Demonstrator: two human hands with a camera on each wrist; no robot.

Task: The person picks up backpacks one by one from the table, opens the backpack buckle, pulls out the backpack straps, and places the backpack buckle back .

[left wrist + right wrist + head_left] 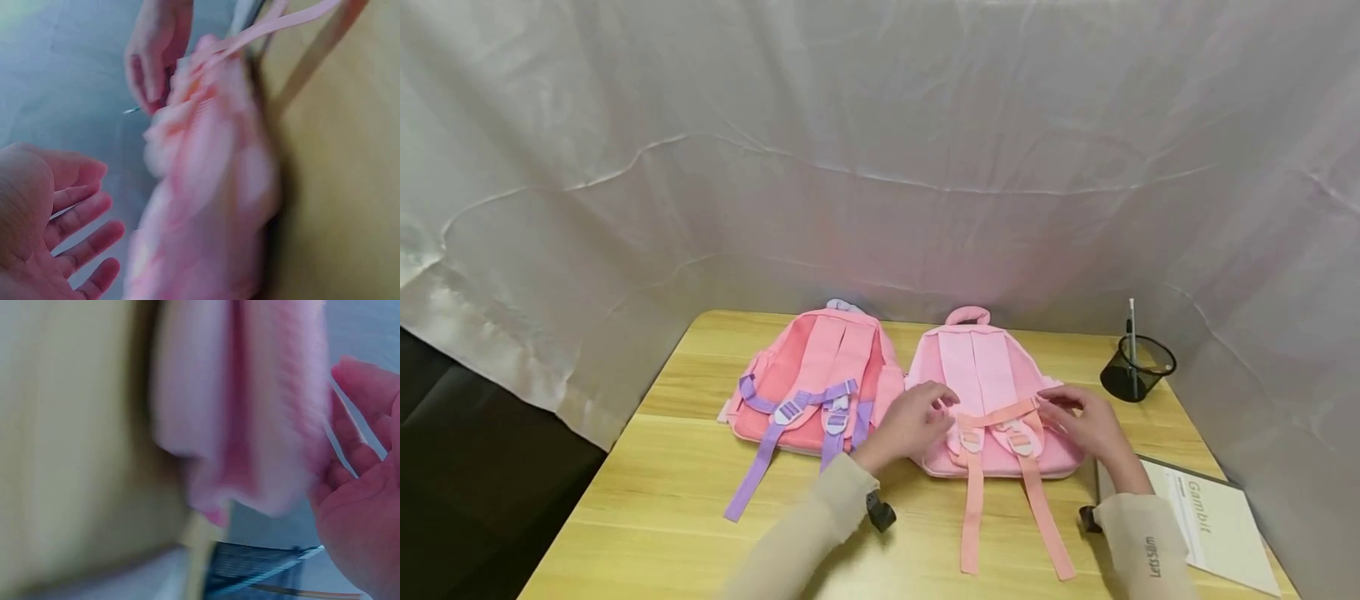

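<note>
A light pink backpack lies on the table with its strap side up. An orange strap runs across its shoulder straps, and two orange strap ends hang toward me. My left hand hovers at the backpack's left side; in the left wrist view its fingers are spread and relaxed around nothing. At the other side is my right hand, near the right end of the orange strap. The right wrist view shows its fingers loosely bent, with nothing visibly gripped. Blur hides the strap's details there.
Left of it lies a coral pink backpack with purple straps. A black mesh pen holder holding pens stands at the back right. A notebook lies at the right edge. Grey curtains surround the wooden table.
</note>
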